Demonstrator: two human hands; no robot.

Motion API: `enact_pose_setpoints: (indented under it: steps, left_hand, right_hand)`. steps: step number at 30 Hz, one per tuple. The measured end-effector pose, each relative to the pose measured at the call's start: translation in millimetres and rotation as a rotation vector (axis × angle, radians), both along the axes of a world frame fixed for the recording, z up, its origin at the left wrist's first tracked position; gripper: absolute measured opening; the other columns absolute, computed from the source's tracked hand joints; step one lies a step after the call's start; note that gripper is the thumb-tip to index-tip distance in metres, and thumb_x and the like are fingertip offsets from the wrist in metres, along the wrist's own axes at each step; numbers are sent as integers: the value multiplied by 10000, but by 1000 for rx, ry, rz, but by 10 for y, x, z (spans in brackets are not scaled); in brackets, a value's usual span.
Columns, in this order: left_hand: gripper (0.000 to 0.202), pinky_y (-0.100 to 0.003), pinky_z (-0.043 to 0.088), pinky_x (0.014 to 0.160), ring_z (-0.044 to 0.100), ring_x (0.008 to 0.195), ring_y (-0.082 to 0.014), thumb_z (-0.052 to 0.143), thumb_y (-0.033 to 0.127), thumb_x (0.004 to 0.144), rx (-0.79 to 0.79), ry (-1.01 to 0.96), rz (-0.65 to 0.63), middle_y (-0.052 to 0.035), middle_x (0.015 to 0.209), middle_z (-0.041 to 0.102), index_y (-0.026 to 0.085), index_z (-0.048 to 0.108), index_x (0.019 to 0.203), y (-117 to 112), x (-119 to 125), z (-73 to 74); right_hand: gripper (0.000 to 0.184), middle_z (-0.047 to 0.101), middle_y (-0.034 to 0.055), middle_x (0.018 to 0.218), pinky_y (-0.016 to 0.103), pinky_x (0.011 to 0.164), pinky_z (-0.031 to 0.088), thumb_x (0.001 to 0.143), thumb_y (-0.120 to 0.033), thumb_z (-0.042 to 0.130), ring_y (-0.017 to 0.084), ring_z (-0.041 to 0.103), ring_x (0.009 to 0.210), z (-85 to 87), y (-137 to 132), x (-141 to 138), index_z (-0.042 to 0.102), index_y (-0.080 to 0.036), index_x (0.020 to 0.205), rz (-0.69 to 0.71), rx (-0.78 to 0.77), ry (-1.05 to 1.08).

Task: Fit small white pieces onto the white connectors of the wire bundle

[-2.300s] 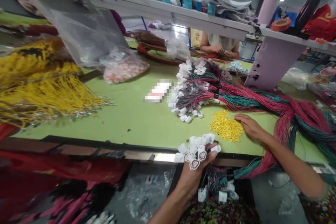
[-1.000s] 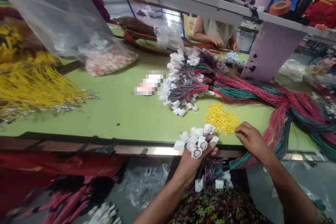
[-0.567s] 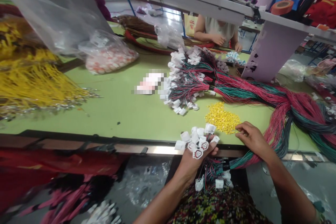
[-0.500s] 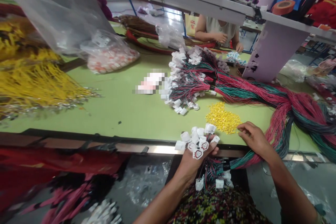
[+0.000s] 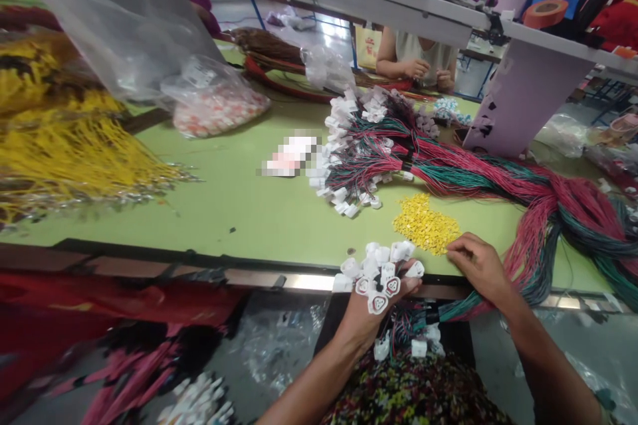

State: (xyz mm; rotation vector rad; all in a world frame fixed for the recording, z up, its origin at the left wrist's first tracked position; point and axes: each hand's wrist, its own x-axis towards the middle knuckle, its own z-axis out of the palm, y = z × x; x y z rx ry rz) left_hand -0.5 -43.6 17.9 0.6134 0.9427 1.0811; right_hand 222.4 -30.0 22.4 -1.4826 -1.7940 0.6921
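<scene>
My left hand [image 5: 371, 309] is closed around a bunch of wires tipped with white plastic connectors [image 5: 379, 272]; several connector faces point up at me. The wires below that hand are partly hidden. My right hand [image 5: 481, 265] has thumb and forefinger pinched together at the right edge of a pile of small yellow pieces [image 5: 426, 222]. Whatever is between those fingertips is too small to make out. Below my hands, a taped wire bundle [image 5: 441, 312] with more white connectors [image 5: 419, 348] hangs over my lap.
Behind the yellow pile lies a thick bundle of red, green and black wires [image 5: 463, 176] with white connectors. Yellow wires [image 5: 90, 153] cover the left of the green table [image 5: 209, 212]. A bag of orange-and-white parts [image 5: 219, 109] sits behind. Another person [image 5: 419, 60] works across the table.
My right fingertips have shifted slightly left along the pile's edge and drawn together. My left hand still holds the connectors. The whole view has moved a little.
</scene>
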Motion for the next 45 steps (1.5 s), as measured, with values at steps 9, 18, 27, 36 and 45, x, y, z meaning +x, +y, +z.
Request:
enact_pose_setpoints:
  steps: [9,18,27,36,45]
  left_hand:
    - [319,-374,562,828,684,842,-243,848,248,607,97,92,-11,-62,879,752,191,730,897,-77,-37,-71]
    - [227,-347,555,791,666,799,-211,828,241,663,173,72,-46,-47,871,725,197,706,850,-83,-19,-47]
    - [213,-361,542,817,635,775,-208,847,286,640,179,123,-70,-52,820,711,192,722,785,-88,-31,1]
    - [202,-391,551,793,671,777,-250,842,287,610,172,180,-93,-42,756,702,204,712,743,-63,-24,41]
    - [276,-396,546,789,689,787,-268,841,307,605,152,173,-86,-53,801,747,200,722,830,-55,23,59]
  right_hand:
    - [95,652,36,870,283,709,511,971,-217,593,168,619,793,326,-336,-516,686,-216,948,155,81,138]
    - [167,683,57,905,342,745,546,996,-189,552,193,645,827,376,-338,-516,708,-243,1020,221,188,31]
    - [111,684,43,876,300,685,536,958,-214,626,172,637,793,285,-314,-485,734,-237,953,188,101,141]
    - [145,663,4,760,242,591,479,859,-334,741,134,599,677,222,-228,-492,692,-201,832,120,-219,405]
    - [282,655,1,802,223,613,507,852,-448,754,121,615,694,196,-255,-490,676,-198,954,121,-333,501]
